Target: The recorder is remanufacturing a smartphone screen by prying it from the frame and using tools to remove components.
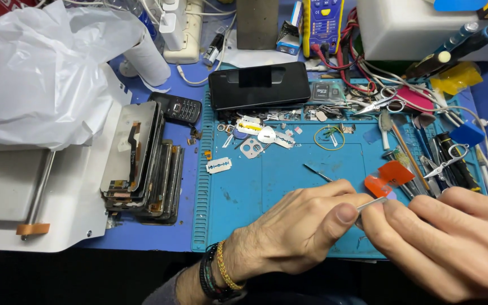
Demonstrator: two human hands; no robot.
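My left hand [303, 229] and my right hand [453, 240] meet low over the blue repair mat [289, 169]. Both pinch a thin silvery metal strip [371, 203] between thumb and fingers; what lies under the fingers is hidden. A dark thin tool tip [317, 173] pokes out past my left hand. Just beyond the strip an orange plastic piece [388, 176] lies on the mat. My left wrist wears beaded bracelets [218, 274].
A black smartphone [259, 85] lies at the mat's far edge, with small parts, a razor blade [219, 165] and a wire loop [329, 137] below it. Stacked phone screens [142, 161] and a keypad phone [177, 107] sit left. Tweezers, scissors and screwdrivers [441, 158] crowd the right. A white plastic bag [40, 73] lies far left.
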